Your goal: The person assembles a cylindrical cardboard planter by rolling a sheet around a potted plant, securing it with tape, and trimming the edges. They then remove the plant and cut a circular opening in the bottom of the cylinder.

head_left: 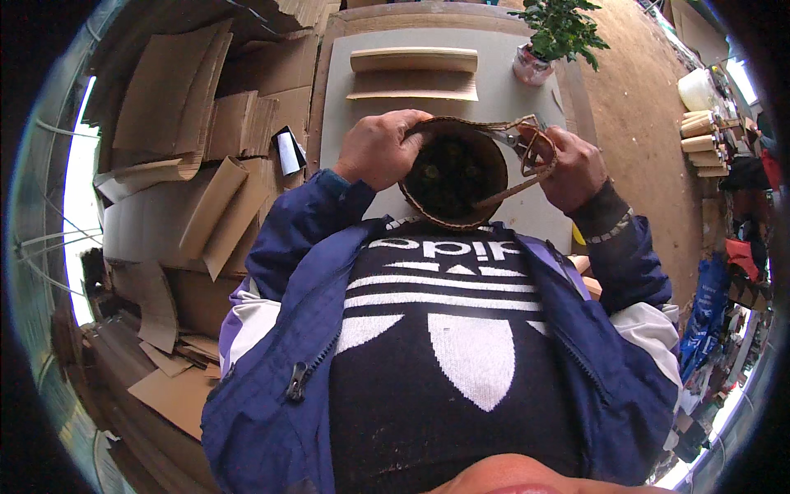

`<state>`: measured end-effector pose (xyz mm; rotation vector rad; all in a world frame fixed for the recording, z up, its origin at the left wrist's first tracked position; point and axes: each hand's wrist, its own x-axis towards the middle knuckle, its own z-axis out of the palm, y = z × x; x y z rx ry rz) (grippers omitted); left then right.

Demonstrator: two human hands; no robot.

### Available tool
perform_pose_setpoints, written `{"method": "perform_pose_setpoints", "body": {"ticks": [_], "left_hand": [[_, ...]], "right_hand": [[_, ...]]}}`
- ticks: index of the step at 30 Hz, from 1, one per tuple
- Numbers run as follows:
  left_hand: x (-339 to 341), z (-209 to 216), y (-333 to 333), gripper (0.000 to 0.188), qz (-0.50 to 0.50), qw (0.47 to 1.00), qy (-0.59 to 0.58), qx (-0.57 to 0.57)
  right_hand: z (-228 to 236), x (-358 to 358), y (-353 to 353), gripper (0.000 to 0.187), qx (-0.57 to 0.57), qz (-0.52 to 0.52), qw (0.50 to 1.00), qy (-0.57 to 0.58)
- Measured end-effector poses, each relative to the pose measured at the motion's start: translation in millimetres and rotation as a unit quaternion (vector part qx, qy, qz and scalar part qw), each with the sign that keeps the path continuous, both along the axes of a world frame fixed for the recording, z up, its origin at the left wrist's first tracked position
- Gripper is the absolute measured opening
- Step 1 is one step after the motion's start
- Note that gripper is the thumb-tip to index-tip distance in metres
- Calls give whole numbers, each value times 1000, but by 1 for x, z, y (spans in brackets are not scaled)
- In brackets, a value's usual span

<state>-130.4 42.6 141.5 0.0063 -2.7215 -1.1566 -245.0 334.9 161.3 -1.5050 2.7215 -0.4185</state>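
Observation:
A round brown pot-like container [428, 207] with a corrugated-looking rim is held in front of my chest, its mouth facing up. Its inside is dark, and what lies in there is hard to make out. My left hand [378, 150] grips the rim at the left, thumb toward the inside. Off the right side of the rim comes a looped brown braided strip [539, 152], which my right hand [574, 169] grips with bent fingers. Close to that hand is a small grey metal piece [513, 141]; its kind is unclear.
A curled cardboard sheet [414, 61] lies on the pale tabletop [341, 82], beyond the container. A leafy plant in a pot [533, 67] stands at the far right corner. Cardboard sheets [164, 90] are piled at the left. Rolls [699, 142] and bags line the right.

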Motion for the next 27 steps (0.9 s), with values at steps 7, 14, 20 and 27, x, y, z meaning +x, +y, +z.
{"method": "perform_pose_setpoints", "body": {"ticks": [7, 14, 20, 27], "left_hand": [[-22, 0, -5, 21, -79, 997, -15, -5], [-4, -1, 5, 29, 26, 999, 15, 33], [-5, -13, 13, 26, -25, 994, 45, 93], [-12, -16, 15, 30, 32, 991, 16, 132]], "right_hand": [[-5, -15, -10, 45, -67, 64, 972, 218], [-5, -25, -7, 43, -33, 25, 990, 134], [-1, -24, -15, 28, -108, 57, 968, 218], [-7, -41, -5, 46, -40, 5, 996, 82]]}}
